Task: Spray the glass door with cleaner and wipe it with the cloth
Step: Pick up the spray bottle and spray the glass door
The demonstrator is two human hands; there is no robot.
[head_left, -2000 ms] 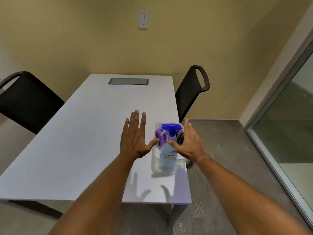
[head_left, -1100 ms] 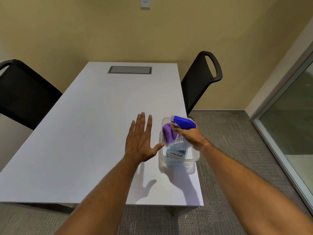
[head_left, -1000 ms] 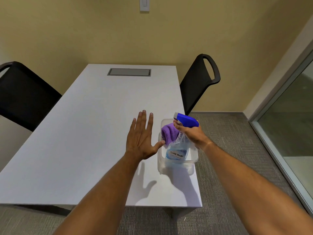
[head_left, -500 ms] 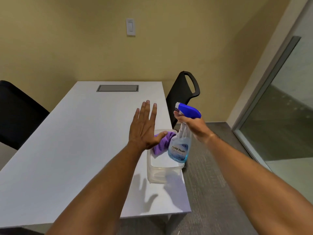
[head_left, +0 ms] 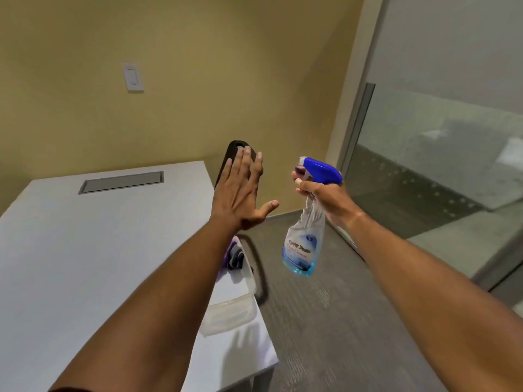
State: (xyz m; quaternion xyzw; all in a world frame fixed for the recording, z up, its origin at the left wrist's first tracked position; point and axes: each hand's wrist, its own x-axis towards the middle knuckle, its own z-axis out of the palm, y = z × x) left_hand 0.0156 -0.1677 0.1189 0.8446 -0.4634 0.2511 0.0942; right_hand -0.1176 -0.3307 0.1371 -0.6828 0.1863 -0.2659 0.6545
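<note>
My right hand [head_left: 325, 198] grips the neck of a clear spray bottle [head_left: 304, 241] with a blue trigger head and a little blue liquid, held in the air above the carpet. My left hand [head_left: 240, 198] is raised flat with fingers spread, holding nothing. The purple cloth [head_left: 233, 257] lies in a clear plastic tub [head_left: 235, 309] on the table's right edge, partly hidden by my left forearm. The glass door [head_left: 441, 154] fills the right side of the view.
A white table [head_left: 85, 250] with a grey cable hatch [head_left: 121, 181] lies to the left. A black chair [head_left: 230, 159] stands behind my left hand against the yellow wall. Grey carpet [head_left: 319, 321] spreads between the table and the glass.
My right hand lifted the spray bottle out of the tub and carried it up and right. My left hand rose off the table. The view swung right toward the glass.
</note>
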